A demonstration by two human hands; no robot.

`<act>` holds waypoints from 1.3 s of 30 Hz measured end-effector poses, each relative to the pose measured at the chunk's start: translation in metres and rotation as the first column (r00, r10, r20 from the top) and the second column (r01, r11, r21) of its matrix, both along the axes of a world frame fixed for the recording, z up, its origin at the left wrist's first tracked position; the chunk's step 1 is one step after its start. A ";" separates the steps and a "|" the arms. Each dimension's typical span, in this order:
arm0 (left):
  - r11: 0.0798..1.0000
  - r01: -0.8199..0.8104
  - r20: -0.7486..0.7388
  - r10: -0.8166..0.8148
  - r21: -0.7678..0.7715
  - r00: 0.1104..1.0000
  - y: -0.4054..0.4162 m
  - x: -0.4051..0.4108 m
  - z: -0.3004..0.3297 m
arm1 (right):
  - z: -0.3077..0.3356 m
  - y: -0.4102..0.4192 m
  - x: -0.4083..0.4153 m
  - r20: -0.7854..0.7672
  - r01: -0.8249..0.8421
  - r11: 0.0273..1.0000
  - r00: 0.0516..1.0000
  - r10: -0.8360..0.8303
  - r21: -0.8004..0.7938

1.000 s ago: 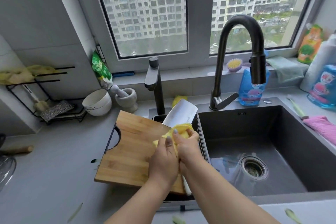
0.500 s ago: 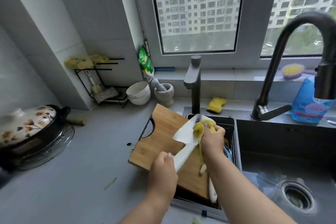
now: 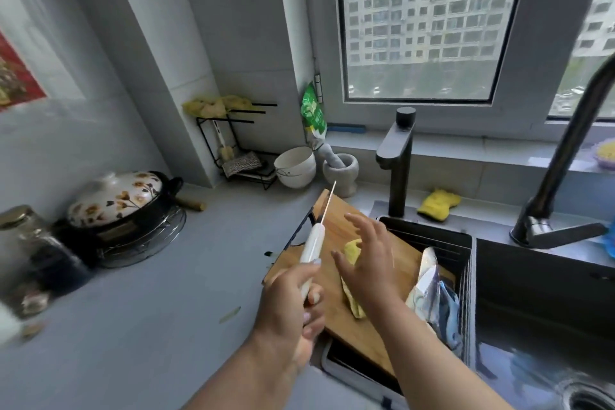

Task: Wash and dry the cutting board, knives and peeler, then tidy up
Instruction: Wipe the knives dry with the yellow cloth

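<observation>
The right hand (image 3: 369, 263) has let go of the yellow cloth (image 3: 352, 280), which now lies on the cutting board (image 3: 346, 316), its fingers spread wide and holding nothing, while the left hand (image 3: 293, 313) grips the knife (image 3: 316, 236) above the board's left side, so the knife looks dried.

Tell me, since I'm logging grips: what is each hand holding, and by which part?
The left hand grips the knife by its white handle, blade edge-on and pointing away. The right hand holds nothing, fingers spread above the yellow cloth.
</observation>
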State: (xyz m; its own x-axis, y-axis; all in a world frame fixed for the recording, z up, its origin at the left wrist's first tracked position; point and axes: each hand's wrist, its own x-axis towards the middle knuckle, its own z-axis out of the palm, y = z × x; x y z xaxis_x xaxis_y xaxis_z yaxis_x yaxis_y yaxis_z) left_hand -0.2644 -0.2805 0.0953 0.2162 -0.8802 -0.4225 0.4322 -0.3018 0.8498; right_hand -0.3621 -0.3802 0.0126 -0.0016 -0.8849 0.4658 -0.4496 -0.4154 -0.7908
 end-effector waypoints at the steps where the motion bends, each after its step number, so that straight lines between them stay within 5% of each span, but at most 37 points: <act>1: 1.000 0.006 -0.023 -0.006 -0.015 1.000 -0.001 -0.001 0.005 | 0.001 0.001 0.005 -0.004 -0.049 0.992 0.999 0.048 -0.116; 6: 0.997 0.055 0.039 -0.053 -0.055 0.998 0.003 0.003 0.021 | 0.020 -0.003 0.031 -0.169 -0.195 0.889 0.976 0.135 -0.415; 12: 0.991 -0.046 0.446 0.099 -0.127 0.890 0.031 0.041 0.042 | 0.055 0.003 0.067 -0.236 -0.352 0.759 0.936 0.262 -0.548; 15: 0.958 -0.144 0.667 0.278 -0.250 0.692 0.049 0.080 0.053 | 0.084 0.014 0.103 -0.223 -0.434 0.756 0.901 0.373 -0.489; 18: 0.921 -0.002 0.848 0.358 -0.389 0.390 0.075 0.123 0.067 | 0.112 0.033 0.147 -0.239 -0.586 0.686 0.807 0.540 -0.431; 20: 0.896 0.067 0.877 0.410 -0.438 0.248 0.086 0.142 0.076 | 0.122 0.044 0.174 -0.273 -0.673 0.662 0.739 0.615 -0.331; 25: 0.853 -0.059 0.855 0.517 -0.519 -0.049 0.124 0.220 0.100 | 0.143 0.079 0.274 -0.350 -0.778 0.570 0.628 0.695 -0.263; 30: 0.838 -0.167 0.849 0.483 -0.519 -0.212 0.162 0.305 0.143 | 0.189 0.117 0.370 -0.360 -0.729 0.614 0.684 0.634 -0.304; 39: 0.825 -0.271 0.846 0.387 -0.495 -0.367 0.196 0.436 0.200 | 0.242 0.165 0.516 -0.155 -0.815 0.524 0.567 0.809 -0.246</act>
State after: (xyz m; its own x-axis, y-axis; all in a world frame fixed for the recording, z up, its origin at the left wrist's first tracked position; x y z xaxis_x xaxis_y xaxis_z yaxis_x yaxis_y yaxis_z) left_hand 0.1712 -0.0849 0.2952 0.5351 -0.4692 0.7025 -0.8330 -0.4312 0.3466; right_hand 0.1540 -0.2150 0.2542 0.6654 -0.3412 0.6640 0.1770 -0.7920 -0.5843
